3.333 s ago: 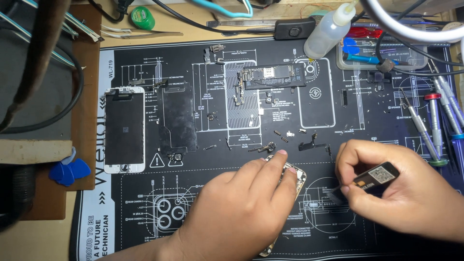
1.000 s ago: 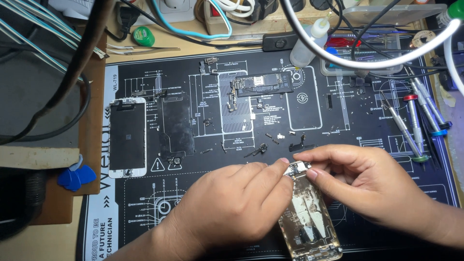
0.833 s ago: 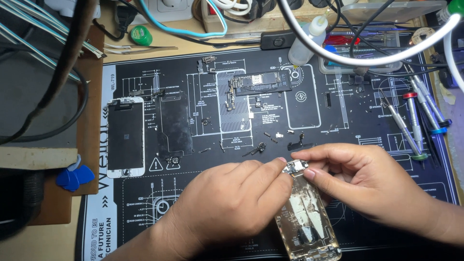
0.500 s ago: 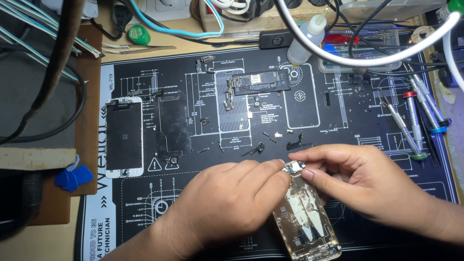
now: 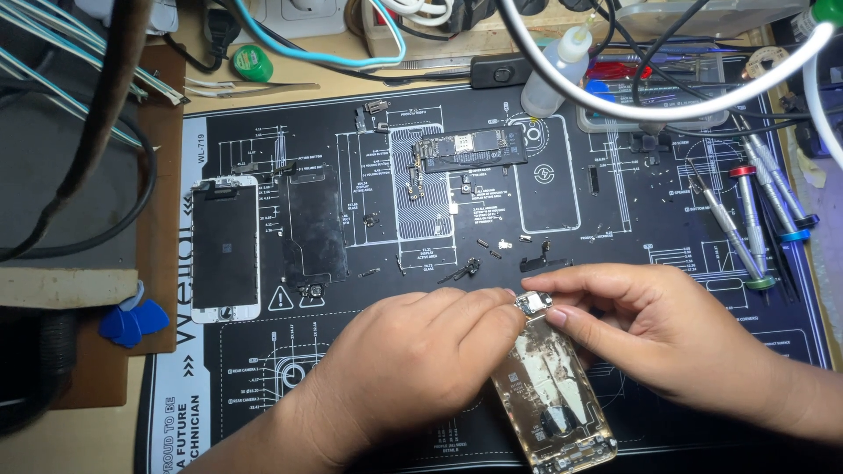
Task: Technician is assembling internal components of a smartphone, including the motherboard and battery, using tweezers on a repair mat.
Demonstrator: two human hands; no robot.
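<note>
Left hand (image 5: 413, 369) steadies the gold phone housing (image 5: 553, 395); right hand (image 5: 667, 338) grip pinches small metal part (image 5: 532, 304) at its top corner. Best seated squarely, gentle pressure, housing flat on the surface.

A wooden desk (image 5: 421, 83) lies under a black printed work mat (image 5: 615, 219); a white ring light (image 5: 667, 105) arcs at one o'clock.

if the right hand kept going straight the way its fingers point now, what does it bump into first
The right hand points left, its fingertips at a small component on the top end of the opened phone housing. Just beyond it, almost touching, are the left hand's fingertips; depth is hard to judge.
</note>
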